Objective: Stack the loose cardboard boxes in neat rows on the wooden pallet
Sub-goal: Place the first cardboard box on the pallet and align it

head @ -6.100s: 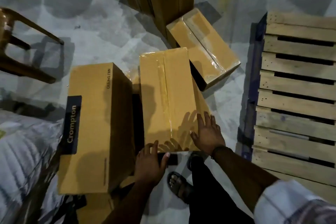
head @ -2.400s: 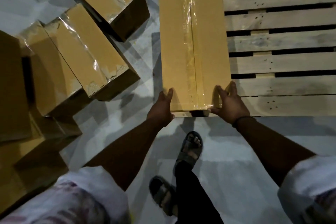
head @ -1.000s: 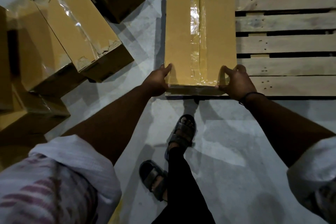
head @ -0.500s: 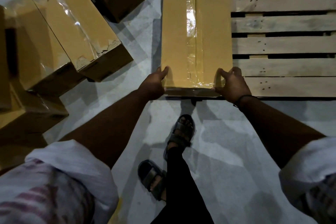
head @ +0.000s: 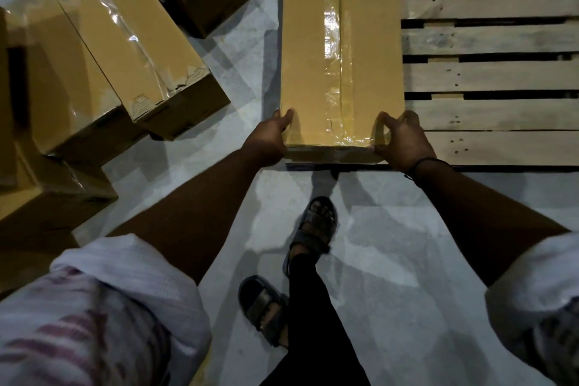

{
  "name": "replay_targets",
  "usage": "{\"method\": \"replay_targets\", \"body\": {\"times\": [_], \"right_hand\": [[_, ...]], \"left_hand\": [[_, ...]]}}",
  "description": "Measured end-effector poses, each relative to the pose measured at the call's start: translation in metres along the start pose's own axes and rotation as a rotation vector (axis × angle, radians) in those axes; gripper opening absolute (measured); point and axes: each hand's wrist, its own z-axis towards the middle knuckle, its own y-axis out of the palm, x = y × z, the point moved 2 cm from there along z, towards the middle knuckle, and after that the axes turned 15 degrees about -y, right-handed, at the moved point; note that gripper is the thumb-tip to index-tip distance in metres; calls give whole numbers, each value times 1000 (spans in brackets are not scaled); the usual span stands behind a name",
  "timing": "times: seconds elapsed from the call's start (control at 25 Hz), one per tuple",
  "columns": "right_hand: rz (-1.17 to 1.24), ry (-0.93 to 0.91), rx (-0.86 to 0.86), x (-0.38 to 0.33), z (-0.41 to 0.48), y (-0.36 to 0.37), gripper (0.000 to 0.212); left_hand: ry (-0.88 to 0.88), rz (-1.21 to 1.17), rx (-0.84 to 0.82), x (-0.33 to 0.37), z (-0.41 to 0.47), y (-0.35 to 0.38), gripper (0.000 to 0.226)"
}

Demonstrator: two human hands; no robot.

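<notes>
Cardboard box [head: 340, 50], unlabelled, on pallet [head: 488, 78]; left hand [head: 266, 139], right hand [head: 404, 142] fingers clasping its corners.

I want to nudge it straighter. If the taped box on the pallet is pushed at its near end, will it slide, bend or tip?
The box probably slides rather than tips: it lies long and flat on the pallet. It likely stays stiff, since its edges look straight and uncrushed. The glossy tape may feel slippery, so the left hand and right hand gripping the corners seems sensible.
</notes>
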Motion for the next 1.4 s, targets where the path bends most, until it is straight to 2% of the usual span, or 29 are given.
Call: {"method": "replay_targets", "body": {"times": [0.44,0.56,0.76,1.0,1.28,1.4], "right_hand": [[-50,24,-2,-8,-5,6,73],[-104,-3,44,-17,-11,4,66],[-111,-86,70,-48,-2,-1,68],[-119,-173,61,-79,42,-6,64],[-149,-247,-13,-102,116,-28,64],[-168,-298,-27,-117,155,-46,65]], "left_hand": [[26,103,-2,7,-11,-3,86],[8,31,0,7,-16,-2,85],[-36,-39,165,-2,-24,2,86],[-186,-132,149,1,-3,-14,82],[-222,-229,153,15,28,-54,72],[-230,-301,224,19,46,-80,73]]}}
